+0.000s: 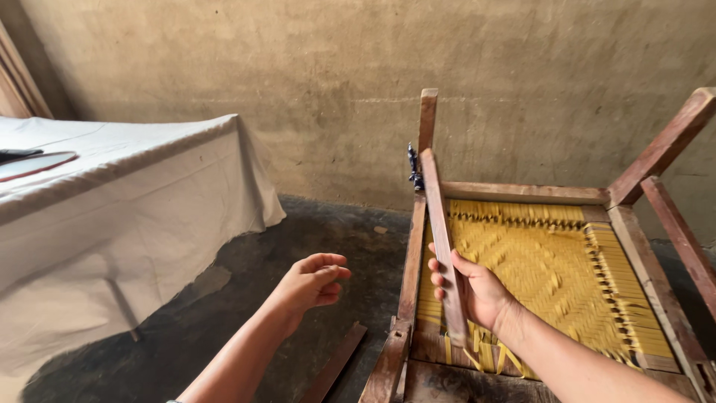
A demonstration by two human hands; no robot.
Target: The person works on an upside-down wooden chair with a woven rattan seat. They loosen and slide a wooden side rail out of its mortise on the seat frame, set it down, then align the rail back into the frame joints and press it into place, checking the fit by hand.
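Note:
An upturned wooden chair (pixel 522 194) lies at the right, its legs pointing up and its yellow woven seat (pixel 552 276) facing me. My right hand (pixel 477 291) grips a long wooden slat (pixel 440 224) that stands tilted over the seat's left rail. My left hand (pixel 313 280) hovers left of the chair above the dark floor, fingers loosely curled, holding nothing. A small dark blue object (pixel 412 168) hangs on the back left leg (pixel 426 119).
A table draped in white cloth (pixel 127 201) stands at the left, with a flat oval object (pixel 33 164) on it. Another wooden slat (pixel 335 366) lies on the floor by the chair. A rough plaster wall (pixel 335 75) runs behind.

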